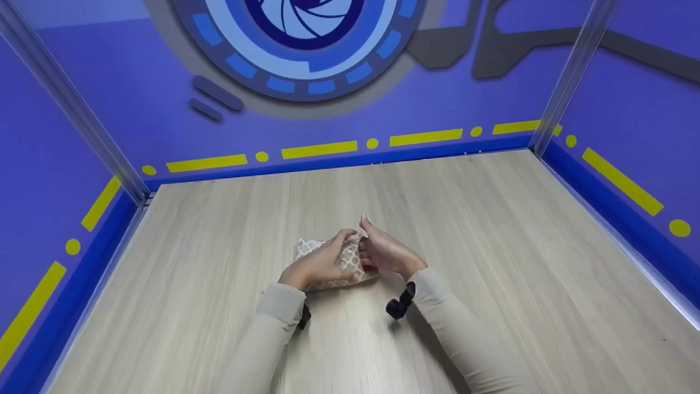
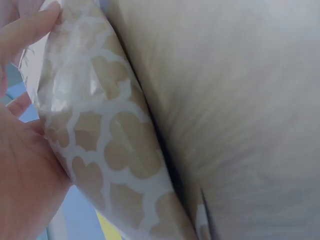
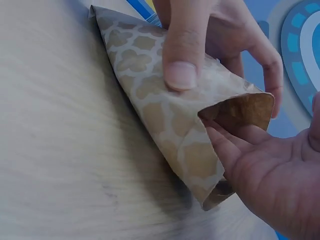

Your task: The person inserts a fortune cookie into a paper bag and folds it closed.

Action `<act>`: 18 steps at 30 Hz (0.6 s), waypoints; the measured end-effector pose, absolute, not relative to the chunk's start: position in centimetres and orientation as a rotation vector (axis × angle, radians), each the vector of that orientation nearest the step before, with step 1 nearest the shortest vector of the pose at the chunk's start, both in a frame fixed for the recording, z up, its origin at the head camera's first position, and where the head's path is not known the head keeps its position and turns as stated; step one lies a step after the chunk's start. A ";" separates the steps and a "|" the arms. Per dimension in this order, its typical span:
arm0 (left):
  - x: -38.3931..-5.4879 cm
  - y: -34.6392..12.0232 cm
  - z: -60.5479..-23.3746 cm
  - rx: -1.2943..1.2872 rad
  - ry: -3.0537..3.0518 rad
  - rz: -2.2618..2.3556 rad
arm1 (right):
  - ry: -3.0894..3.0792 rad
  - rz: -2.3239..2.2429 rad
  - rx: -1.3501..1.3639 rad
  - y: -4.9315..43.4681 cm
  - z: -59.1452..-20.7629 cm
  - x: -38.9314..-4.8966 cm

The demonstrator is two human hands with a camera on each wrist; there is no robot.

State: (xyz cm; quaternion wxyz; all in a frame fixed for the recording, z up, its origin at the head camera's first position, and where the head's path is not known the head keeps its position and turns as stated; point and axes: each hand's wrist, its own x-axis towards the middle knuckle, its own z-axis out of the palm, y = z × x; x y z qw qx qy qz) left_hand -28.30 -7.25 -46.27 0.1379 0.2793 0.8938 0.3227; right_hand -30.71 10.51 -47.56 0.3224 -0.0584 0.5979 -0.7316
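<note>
A small paper bag with a tan and white lattice pattern [image 1: 351,258] lies over the wooden tabletop, its mouth facing right. My left hand [image 1: 322,261] grips it, with the thumb [image 3: 182,60] pressing the near face and the other fingers behind. At the mouth, the fingers of my right hand [image 1: 388,253] reach into the bag; in the right wrist view they look fairly straight, and their tips are hidden inside. The right thumb stands up, apart from the paper. Brown lining [image 3: 245,112] shows at the open edge. Whatever is inside cannot be seen.
The light wood table [image 1: 465,219] meets blue-purple wall panels [image 1: 136,109] at the back and both sides. Metal posts [image 1: 569,71] stand at the back corners. A black strap device [image 1: 400,303] sits at my right wrist.
</note>
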 end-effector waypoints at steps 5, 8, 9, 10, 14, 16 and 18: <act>-28.4 -7.6 -46.4 0.852 2.592 0.931 | 1.675 -1.898 -0.149 11.0 -47.5 -30.8; -28.5 -7.8 -46.5 0.881 2.590 0.939 | 1.732 -1.902 -0.128 11.4 -47.4 -30.7; -28.5 -7.9 -46.5 0.884 2.593 0.935 | 1.744 -1.902 -0.122 11.5 -47.3 -30.7; -28.6 -8.0 -46.6 0.887 2.596 0.933 | 1.754 -1.901 -0.117 11.7 -47.3 -30.6; -28.7 -8.4 -46.7 0.864 2.612 0.925 | 1.795 -1.896 -0.117 12.3 -47.0 -30.6; -28.7 -8.6 -46.7 0.851 2.621 0.908 | 1.809 -1.887 -0.128 12.7 -46.8 -30.5; -28.8 -8.8 -46.7 0.835 2.634 0.874 | 1.810 -1.885 -0.142 13.0 -46.7 -30.5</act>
